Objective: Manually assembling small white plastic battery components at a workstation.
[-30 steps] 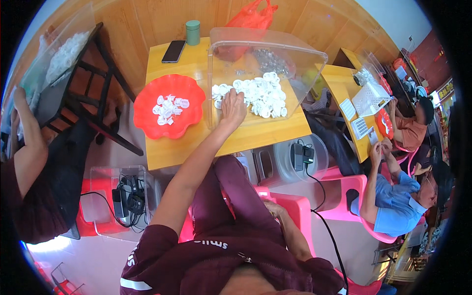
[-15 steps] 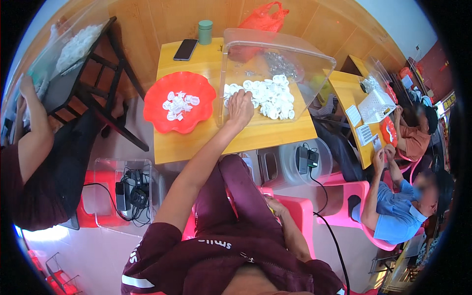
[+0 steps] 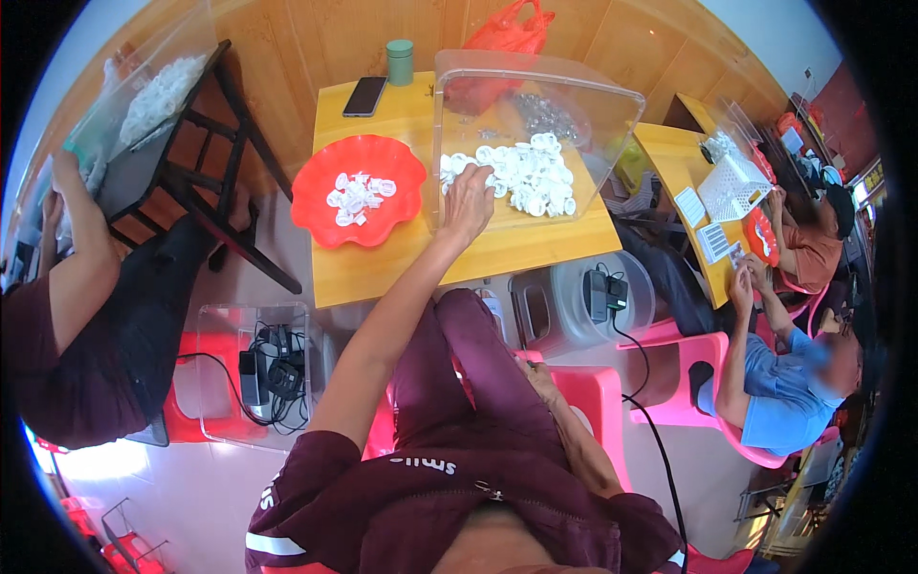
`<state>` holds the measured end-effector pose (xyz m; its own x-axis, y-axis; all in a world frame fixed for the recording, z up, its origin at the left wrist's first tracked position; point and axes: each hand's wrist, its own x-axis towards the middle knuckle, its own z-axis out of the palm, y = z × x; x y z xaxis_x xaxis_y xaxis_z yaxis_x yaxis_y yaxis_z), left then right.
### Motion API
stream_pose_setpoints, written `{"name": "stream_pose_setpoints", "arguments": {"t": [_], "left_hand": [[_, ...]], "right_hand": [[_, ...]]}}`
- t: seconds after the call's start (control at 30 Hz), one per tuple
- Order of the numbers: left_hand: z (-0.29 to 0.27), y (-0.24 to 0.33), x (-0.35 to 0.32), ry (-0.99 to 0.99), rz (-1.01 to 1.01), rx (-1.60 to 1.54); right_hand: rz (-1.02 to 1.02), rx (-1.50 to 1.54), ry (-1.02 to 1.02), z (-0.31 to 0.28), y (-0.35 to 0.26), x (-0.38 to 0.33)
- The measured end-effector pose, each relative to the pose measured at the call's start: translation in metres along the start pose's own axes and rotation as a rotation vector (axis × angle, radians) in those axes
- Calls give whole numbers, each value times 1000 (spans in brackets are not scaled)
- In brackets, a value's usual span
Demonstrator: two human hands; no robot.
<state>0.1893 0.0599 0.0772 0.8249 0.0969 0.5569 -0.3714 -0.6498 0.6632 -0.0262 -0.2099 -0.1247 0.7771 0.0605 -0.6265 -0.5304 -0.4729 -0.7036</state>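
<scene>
My left hand point(image 3: 467, 203) reaches over the table to the near left edge of a pile of small white plastic pieces point(image 3: 540, 177). Its fingers are bent down and drawn together among them; whatever is between the fingertips is hidden. The pile lies within a clear plastic cover point(image 3: 612, 129) standing on the table. Left of that hand, a red scallop-edged dish point(image 3: 314, 212) holds several similar white pieces point(image 3: 359, 198). Low beside my right thigh, my right hand point(image 3: 541, 381) is curled, with a small greenish thing showing at its fingers, too small to name.
At the table's back are a dark phone point(image 3: 364, 97), a green canister point(image 3: 400, 62), a red plastic bag point(image 3: 507, 33) and small clear pieces point(image 3: 545, 117). Black adapters point(image 3: 602, 292) sit on a clear tub below. People work at left and right, near a white basket point(image 3: 734, 198).
The view has shifted slightly, so the table and dish appear farther right and higher. My left hand stays at the pile's edge, and my right hand stays low beside my thigh.
</scene>
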Motion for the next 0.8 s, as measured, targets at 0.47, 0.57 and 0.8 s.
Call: {"name": "stream_pose_setpoints", "arguments": {"t": [0.47,0.57,0.8], "left_hand": [[-21,32,-26,19,-127,-219],[-21,45,-39,16,-155,-277],[-22,51,-46,1,-196,-316]], "right_hand": [[392,514,-491,-10,-19,-24],[384,666,-588,-11,12,-9],[-147,-54,-147,-7,-5,-17]]}}
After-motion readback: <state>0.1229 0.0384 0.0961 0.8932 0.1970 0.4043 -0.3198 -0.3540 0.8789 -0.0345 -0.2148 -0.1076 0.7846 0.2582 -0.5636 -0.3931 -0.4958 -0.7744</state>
